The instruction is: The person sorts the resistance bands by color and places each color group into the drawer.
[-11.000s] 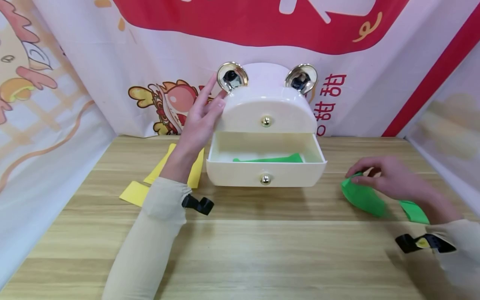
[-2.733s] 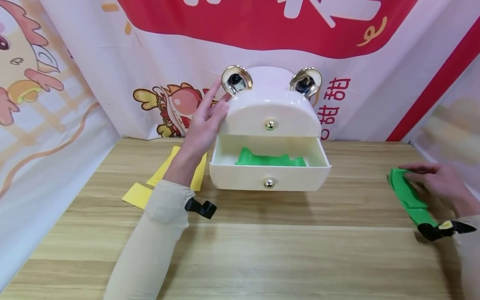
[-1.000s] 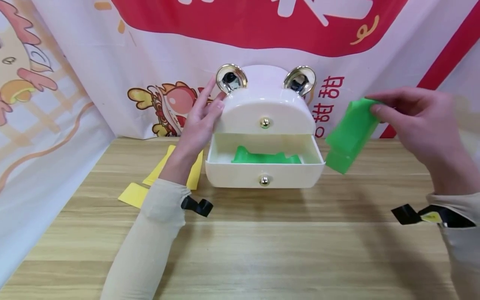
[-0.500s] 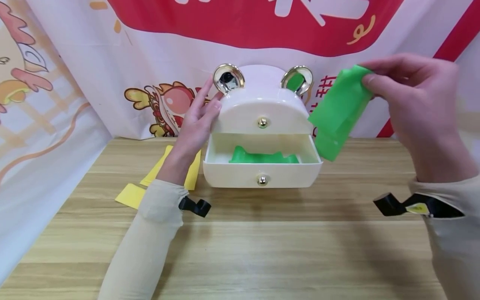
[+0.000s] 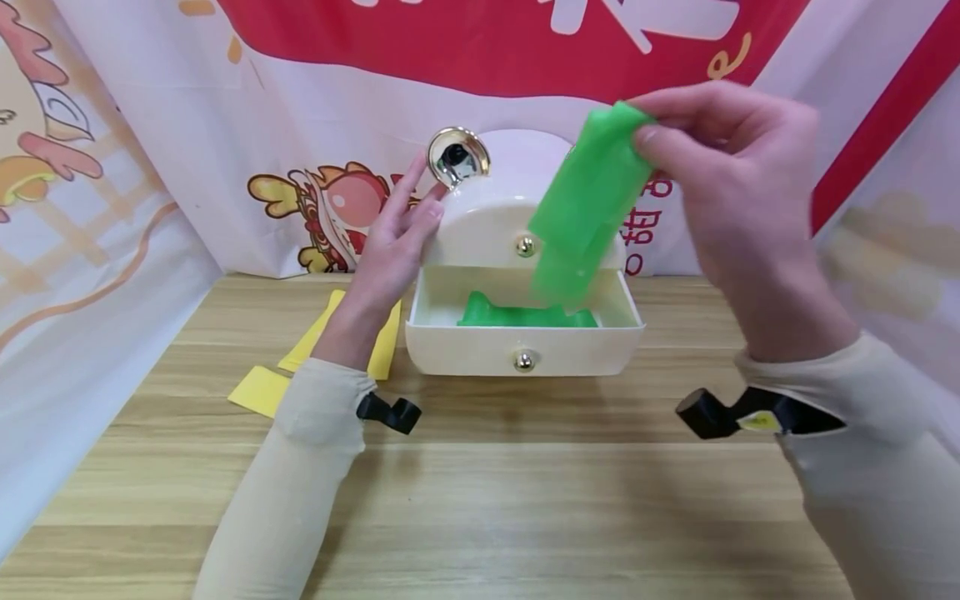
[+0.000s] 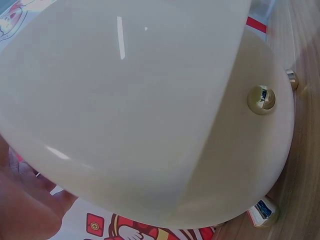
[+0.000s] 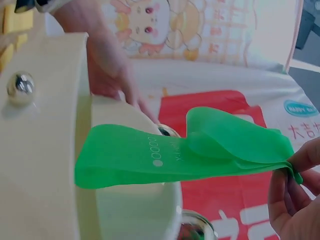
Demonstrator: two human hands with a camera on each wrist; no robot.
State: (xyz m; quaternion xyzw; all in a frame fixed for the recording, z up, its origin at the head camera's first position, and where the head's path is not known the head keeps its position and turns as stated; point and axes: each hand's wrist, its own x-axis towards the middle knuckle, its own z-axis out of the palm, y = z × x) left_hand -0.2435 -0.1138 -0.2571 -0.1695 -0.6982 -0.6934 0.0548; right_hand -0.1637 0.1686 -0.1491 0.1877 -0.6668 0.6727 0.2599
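Note:
My right hand (image 5: pixel 738 175) pinches one end of a green resistance band (image 5: pixel 592 196) between thumb and fingers. The band hangs down, its lower end over the pulled-out drawer (image 5: pixel 465 350) of a white frog-shaped box (image 5: pixel 480 225). In the right wrist view the band (image 7: pixel 135 160) is a folded loop with pale printed marks. More green band (image 5: pixel 517 317) lies inside the drawer, partly hidden by its front wall. My left hand (image 5: pixel 397 237) rests against the box's left side, below a gold-rimmed eye, with fingers extended; they also show at the edge of the left wrist view.
Yellow flat pieces (image 5: pixel 258 390) lie on the wooden table (image 5: pixel 480 500) left of the box, partly behind the left forearm. A printed cloth (image 5: pixel 300 108) hangs close behind the box. The upper drawer, with a gold knob (image 5: pixel 526 246), is closed.
My right hand has lifted the green band from the table's right side and carried it left over the drawer. More green shows in the drawer than at first. My left hand stays on the box.

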